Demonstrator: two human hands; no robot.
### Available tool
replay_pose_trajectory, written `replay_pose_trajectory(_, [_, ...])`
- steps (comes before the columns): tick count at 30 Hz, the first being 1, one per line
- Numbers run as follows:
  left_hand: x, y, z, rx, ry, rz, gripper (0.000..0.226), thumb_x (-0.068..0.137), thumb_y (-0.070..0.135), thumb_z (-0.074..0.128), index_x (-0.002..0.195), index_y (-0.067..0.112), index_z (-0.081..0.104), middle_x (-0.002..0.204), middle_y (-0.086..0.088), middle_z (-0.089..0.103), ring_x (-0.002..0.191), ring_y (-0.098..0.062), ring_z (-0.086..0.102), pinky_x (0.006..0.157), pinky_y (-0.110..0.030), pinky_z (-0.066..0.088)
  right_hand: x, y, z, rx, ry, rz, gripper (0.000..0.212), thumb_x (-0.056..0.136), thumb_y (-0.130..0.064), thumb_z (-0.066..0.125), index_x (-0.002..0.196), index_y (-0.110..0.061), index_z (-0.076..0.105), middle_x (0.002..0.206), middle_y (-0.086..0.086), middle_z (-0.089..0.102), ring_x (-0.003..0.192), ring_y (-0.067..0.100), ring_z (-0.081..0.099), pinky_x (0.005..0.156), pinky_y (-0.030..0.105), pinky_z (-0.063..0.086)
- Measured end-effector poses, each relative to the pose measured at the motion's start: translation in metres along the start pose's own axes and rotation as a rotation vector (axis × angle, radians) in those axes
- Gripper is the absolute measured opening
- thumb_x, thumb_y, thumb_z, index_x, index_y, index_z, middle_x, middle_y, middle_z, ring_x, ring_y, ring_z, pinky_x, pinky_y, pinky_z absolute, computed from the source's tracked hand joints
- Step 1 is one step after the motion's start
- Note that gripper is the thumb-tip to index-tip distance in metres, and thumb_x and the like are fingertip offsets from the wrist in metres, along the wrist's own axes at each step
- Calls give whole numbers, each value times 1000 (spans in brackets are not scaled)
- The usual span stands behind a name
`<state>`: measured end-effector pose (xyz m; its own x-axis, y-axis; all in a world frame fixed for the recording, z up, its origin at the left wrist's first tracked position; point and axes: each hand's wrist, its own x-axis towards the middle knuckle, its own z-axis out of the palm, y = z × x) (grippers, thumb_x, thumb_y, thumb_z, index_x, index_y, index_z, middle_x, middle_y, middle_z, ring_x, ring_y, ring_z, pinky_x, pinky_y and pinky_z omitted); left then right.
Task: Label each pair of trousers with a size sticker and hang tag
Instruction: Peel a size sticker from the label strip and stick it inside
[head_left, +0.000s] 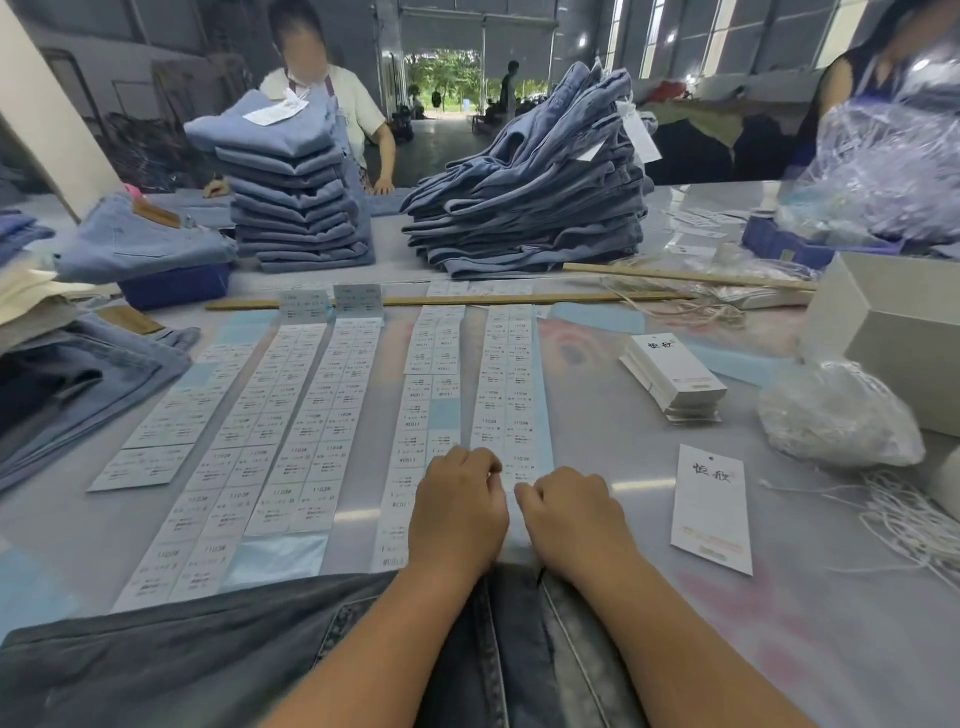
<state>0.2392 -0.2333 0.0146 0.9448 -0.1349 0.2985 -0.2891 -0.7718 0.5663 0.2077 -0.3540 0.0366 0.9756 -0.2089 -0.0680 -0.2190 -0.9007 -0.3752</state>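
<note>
I see dark trousers (260, 649) beneath both forearms. Left hand (457, 514) and right hand (571, 519), fingers curled, pinch the sticker strip (511, 395) between them. Hang tag (711, 509) lies right of the right hand; tag stack (672, 376) beyond it.

A large, dim factory hall seen across a long work surface.

The pale grey, glossy bench (727, 519) runs wide across the foreground and mirrors soft streaks of overhead light. Behind it, a tall grey roller-shutter doorway (452, 78) stands open at the far end of the hall, letting in bright daylight and showing green trees (441, 73) outside. The smooth grey concrete floor (441, 140) leads toward that opening. Tall narrow windows (722, 36) line the grey right wall, glowing white. A slanted white pillar (47, 119) rises at the left, with dark, shadowed wall panels (130, 57) behind it.
</note>
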Motion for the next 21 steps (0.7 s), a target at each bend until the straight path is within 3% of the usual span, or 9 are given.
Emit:
replay_pose_trajectory(3, [24,3,12,199,-175,7,34,98,31,46,129,21,57,132,2,54,119,-22,45,98,-34,38,17,2,-1,60,31,112,36,96,-41,48,116,-12,57,118,9,53,110,29,49,92,38,45])
replay_pose_trajectory(5, [30,4,20,302,-235,24,34,97,39,48,123,22,60,129,1,53,115,-23,46,96,-35,39,26,-1,-3,207,20,205,42,89,-38,60,120,-10,52,121,11,53,113,30,52,93,39,48])
replay_pose_trajectory(9, [30,4,30,348,-178,37,27,93,41,51,113,28,64,117,4,55,105,-21,46,88,-33,37,38,-1,-3,479,3,280,35,77,-25,69,104,-8,54,101,5,61,94,27,63,72,33,54])
replay_pose_trajectory(13, [27,2,33,271,-94,13,28,96,41,47,112,30,67,115,6,58,107,-19,48,85,-31,33,40,8,3,503,29,265,11,79,-15,63,89,-12,60,84,-1,59,77,19,55,54,23,38])
replay_pose_trajectory(16, [25,0,34,196,-85,-7,27,96,43,50,113,30,68,116,8,59,108,-18,49,87,-32,34,43,15,4,564,71,272,11,82,-9,62,90,-13,67,91,1,64,83,19,58,66,24,41])
replay_pose_trajectory(21, [20,1,29,-2,-51,40,26,93,43,57,112,30,68,116,9,59,108,-17,51,93,-35,39,40,23,1,752,82,230,20,84,-4,64,74,-21,65,85,0,68,82,16,62,75,30,50])
